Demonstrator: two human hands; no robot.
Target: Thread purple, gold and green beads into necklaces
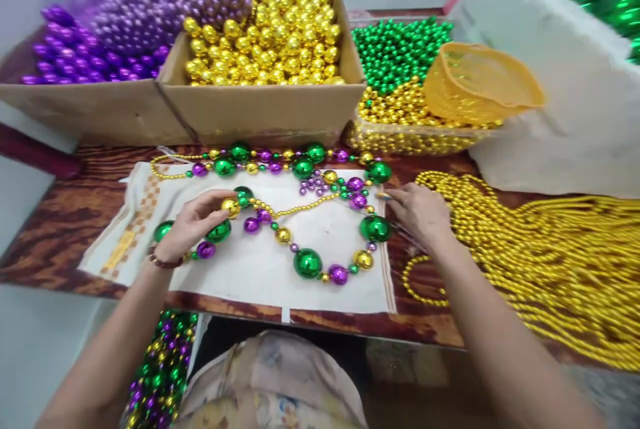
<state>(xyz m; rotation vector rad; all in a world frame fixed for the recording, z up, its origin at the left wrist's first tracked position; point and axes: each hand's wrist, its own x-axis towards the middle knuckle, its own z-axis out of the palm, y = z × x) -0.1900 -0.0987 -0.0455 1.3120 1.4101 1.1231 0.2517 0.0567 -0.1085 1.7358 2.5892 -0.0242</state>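
A string of green, gold and purple beads [307,263] lies in loops over a white cloth [280,289]. My left hand [195,222] is closed at the left part of this bead string, thumb and fingers around a gold bead [231,207] beside a large green one. From there a thin strand of small gold beads [305,205] runs right to a cluster of small purple and green beads [345,187]. My right hand [417,212] is at the cloth's right edge, fingers pinched together near the large green beads. A small tip shows at its fingers, too small to name.
Behind the cloth stand cardboard boxes of purple beads [100,59] and gold beads [270,35]. A clear tub [415,139] holds small green and gold beads, with a yellow mesh scoop [480,82] on top. Gold bead strands [520,249] cover the right. A white foam box [530,89] stands behind them.
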